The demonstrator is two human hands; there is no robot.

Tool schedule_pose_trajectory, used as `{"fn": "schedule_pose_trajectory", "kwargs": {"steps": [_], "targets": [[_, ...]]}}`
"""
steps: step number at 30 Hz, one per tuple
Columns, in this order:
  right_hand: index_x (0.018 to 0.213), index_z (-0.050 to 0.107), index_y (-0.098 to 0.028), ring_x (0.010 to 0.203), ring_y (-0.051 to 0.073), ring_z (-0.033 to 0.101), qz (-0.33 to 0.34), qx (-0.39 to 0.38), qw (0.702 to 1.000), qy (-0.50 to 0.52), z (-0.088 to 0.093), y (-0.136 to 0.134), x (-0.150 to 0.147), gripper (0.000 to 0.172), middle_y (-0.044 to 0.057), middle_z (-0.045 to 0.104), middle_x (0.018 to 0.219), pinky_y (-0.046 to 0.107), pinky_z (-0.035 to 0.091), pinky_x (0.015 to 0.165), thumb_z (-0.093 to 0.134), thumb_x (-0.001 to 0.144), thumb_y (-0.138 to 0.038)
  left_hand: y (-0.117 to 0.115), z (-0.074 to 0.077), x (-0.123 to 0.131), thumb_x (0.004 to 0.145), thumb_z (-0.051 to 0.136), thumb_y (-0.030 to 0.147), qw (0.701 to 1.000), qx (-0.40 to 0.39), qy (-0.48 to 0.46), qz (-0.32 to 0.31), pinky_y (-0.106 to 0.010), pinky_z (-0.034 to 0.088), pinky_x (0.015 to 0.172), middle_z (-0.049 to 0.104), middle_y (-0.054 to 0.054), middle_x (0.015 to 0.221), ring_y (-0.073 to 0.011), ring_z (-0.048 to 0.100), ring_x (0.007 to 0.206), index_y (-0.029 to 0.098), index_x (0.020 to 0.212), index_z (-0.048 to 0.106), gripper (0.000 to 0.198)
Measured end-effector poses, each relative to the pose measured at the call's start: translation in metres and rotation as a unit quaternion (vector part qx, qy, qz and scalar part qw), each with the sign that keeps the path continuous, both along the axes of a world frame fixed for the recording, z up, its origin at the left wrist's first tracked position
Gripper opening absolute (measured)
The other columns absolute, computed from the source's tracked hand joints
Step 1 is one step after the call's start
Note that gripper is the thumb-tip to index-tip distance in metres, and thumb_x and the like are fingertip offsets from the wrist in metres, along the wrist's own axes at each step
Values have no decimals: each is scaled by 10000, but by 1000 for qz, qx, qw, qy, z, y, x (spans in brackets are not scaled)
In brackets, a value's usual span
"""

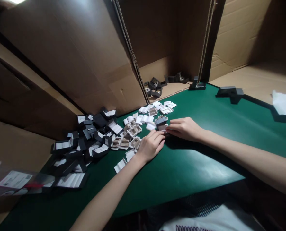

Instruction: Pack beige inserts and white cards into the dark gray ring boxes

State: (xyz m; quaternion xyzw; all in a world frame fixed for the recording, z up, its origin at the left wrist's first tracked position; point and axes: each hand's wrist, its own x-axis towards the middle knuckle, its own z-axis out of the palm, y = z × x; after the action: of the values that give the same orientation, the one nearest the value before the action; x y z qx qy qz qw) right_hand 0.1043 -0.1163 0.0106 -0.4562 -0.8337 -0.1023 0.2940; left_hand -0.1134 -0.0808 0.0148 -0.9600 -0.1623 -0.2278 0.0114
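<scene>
A small black hinged box [160,121] with its lid raised and a pale insert inside stands on the green table, between my two hands. My right hand [185,128] grips its right side with thumb and fingers closed. My left hand [151,145] has curled fingers pressed at the front left of the same box; the fingertips are partly hidden. Just left of my left hand lie several white and grey-brown box inserts [133,130], with more white folded pieces [144,119] behind the box.
A heap of open black boxes [92,134] with white linings lies on the left. Tall cardboard panels [85,57] border the table's back. More black boxes [155,87] sit in a cardboard bay. A labelled plastic bag [15,181] is at lower left, a white sheet [285,102] at far right.
</scene>
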Motion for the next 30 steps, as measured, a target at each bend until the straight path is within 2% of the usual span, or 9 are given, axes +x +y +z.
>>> {"fn": "schedule_pose_trajectory", "kwargs": {"steps": [4, 8, 14, 21, 25, 30], "targets": [[905, 668, -202, 652, 124, 563, -40, 37, 998, 22, -2, -1, -3, 255, 37, 646, 742, 243, 316, 548, 429, 932, -284, 1, -2, -1, 902, 459, 184, 1000, 0, 15, 2, -337, 531, 802, 653, -86, 1028, -205, 593, 965, 161, 933, 588, 135], [863, 661, -200, 589, 118, 550, -63, 36, 997, 15, -2, 2, -5, 224, 23, 650, 684, 255, 262, 510, 444, 909, -232, 0, -1, 0, 903, 461, 185, 1000, -2, 4, -1, -330, 534, 789, 657, -88, 1010, -201, 600, 953, 159, 934, 583, 128], [727, 623, -181, 508, 95, 486, -55, 17, 998, -7, -2, 10, -15, 250, 10, 613, 591, 260, 197, 481, 425, 878, -162, 0, 1, 1, 903, 443, 178, 1000, -10, 22, -3, -325, 533, 767, 652, -88, 960, -195, 604, 911, 159, 925, 575, 134], [760, 628, -182, 574, 114, 540, -43, 39, 998, 30, -2, 7, -16, 286, 36, 649, 682, 247, 276, 511, 422, 932, -281, 0, 1, 0, 909, 435, 181, 999, -8, 43, 5, -311, 516, 774, 629, -76, 955, -192, 583, 933, 170, 910, 565, 131], [801, 644, -189, 627, 126, 580, -28, 38, 998, 44, -6, 6, -17, 233, 43, 677, 737, 235, 315, 534, 446, 915, -233, -1, 2, 0, 907, 428, 175, 999, -5, 50, 8, -308, 513, 759, 624, -72, 918, -192, 583, 912, 176, 886, 559, 133], [833, 638, -178, 580, 123, 578, -60, 52, 997, 21, -8, 6, -20, 204, 38, 685, 729, 245, 290, 493, 457, 912, -225, -1, 2, 0, 908, 425, 175, 999, 0, 50, 6, -310, 508, 734, 620, -69, 887, -196, 586, 882, 174, 875, 548, 127]]}}
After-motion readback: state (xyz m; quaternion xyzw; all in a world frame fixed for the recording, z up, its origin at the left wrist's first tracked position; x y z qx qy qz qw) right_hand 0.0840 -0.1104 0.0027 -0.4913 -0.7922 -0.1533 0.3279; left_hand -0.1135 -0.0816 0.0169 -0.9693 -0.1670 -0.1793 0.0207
